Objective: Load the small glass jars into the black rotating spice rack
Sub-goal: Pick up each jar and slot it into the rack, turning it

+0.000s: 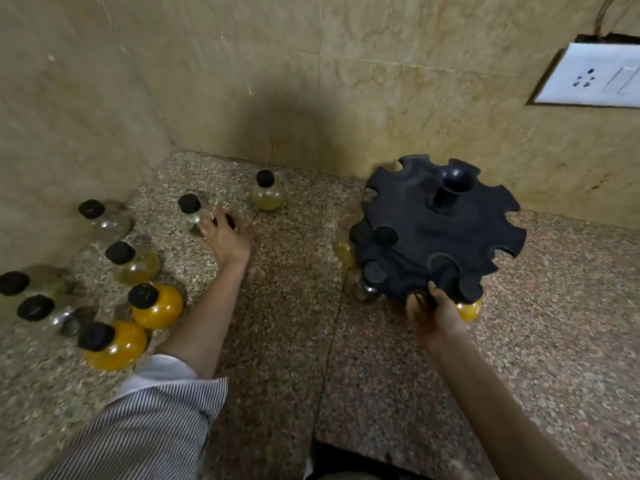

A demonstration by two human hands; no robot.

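Note:
The black rotating spice rack stands at the right on the speckled stone counter. Several of its rim slots hold black-capped jars, such as a yellow one at the front and one with a black cap at the left. My right hand grips the rack's near rim, thumb on top. My left hand reaches far left, its fingertips against a clear jar, blurred and not clearly closed. Loose jars stand around: a pale green one, an olive one, and two orange ones.
Beige tiled walls close the corner behind and to the left of the counter. More clear jars sit along the left wall. A white socket plate is on the right wall. The counter's front edge runs below my arms.

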